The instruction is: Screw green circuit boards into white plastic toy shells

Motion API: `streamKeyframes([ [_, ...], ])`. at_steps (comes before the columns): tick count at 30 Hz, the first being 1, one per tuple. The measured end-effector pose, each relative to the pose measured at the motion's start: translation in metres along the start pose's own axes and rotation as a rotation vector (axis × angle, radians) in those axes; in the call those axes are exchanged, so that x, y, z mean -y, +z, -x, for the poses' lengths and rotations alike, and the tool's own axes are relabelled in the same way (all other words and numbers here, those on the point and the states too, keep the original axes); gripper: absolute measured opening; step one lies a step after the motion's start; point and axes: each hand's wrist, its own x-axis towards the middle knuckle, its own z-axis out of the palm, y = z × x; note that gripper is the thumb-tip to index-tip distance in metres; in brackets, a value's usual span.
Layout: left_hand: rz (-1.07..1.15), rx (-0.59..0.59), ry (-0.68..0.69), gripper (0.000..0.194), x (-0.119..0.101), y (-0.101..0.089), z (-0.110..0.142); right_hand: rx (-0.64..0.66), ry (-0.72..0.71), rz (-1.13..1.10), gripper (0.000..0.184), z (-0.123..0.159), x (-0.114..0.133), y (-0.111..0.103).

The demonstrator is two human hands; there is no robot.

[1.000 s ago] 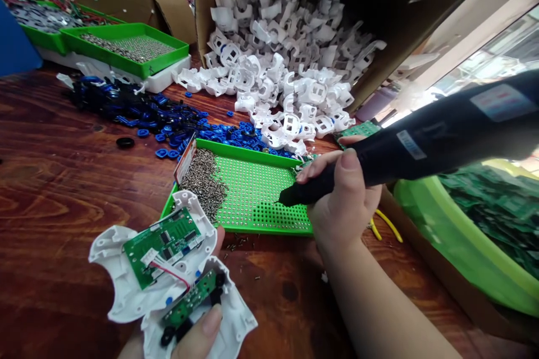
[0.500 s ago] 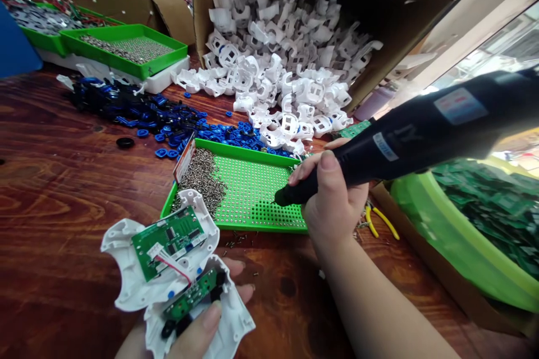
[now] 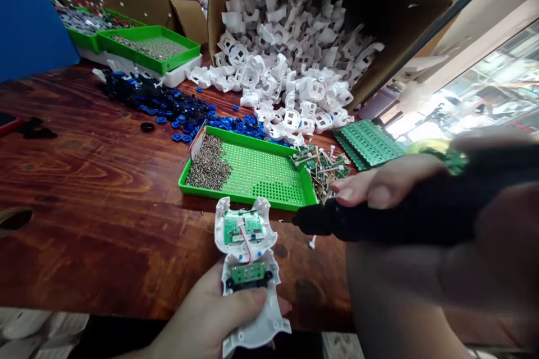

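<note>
My left hand (image 3: 223, 305) grips an opened white plastic housing (image 3: 256, 331), thumb pressed inside its lower half. A green circuit board (image 3: 231, 230) sits in the upper half, and a smaller green board (image 3: 248, 273) lies in the lower one. Red and white wires run between the two halves. In my right hand (image 3: 391, 182) is a black electric screwdriver (image 3: 379, 224), its tip pointing left, just right of the housing and near the screw tray's front edge. Motion blurs the driver's rear and my right forearm. Behind the housing lies the green screw tray (image 3: 248, 200), with loose screws (image 3: 209, 165) heaped at its left.
White plastic shells (image 3: 290, 84) spill from a large cardboard box (image 3: 404, 5). Blue and black parts (image 3: 155, 98) are piled left of them. Wired boards (image 3: 324, 168) and stacked green panels (image 3: 368, 143) lie right of the tray. Another green tray (image 3: 177, 53) stands at the back left.
The screwdriver has moved from over the tray's perforated part to its front right, toward me. The housing has turned upright and shifted right in my left hand. The whole view has shifted too.
</note>
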Motion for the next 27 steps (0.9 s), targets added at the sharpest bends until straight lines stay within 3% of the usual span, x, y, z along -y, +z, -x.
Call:
streamKeyframes([
  [4,0.006,0.084,0.019,0.016,0.01,0.002,-0.006,0.045,0.029,0.01,0.019,0.017,0.008,0.003],
  [12,-0.097,0.1,0.036,0.029,0.013,-0.006,-0.014,-0.091,-0.076,-0.001,0.011,0.014,-0.025,0.006],
  [16,-0.078,0.082,0.022,0.028,0.012,-0.004,-0.013,-0.123,-0.045,0.02,0.028,0.014,-0.015,0.001],
  [18,-0.055,0.078,0.036,0.027,0.01,-0.001,-0.012,-0.094,-0.001,0.023,0.033,0.019,-0.005,-0.006],
  [23,-0.024,0.127,0.058,0.025,0.006,0.004,-0.01,0.135,0.103,0.002,0.031,0.038,0.015,-0.02],
  [27,-0.012,0.157,0.074,0.025,0.006,0.004,-0.01,0.136,0.077,0.05,0.041,0.047,0.016,-0.011],
])
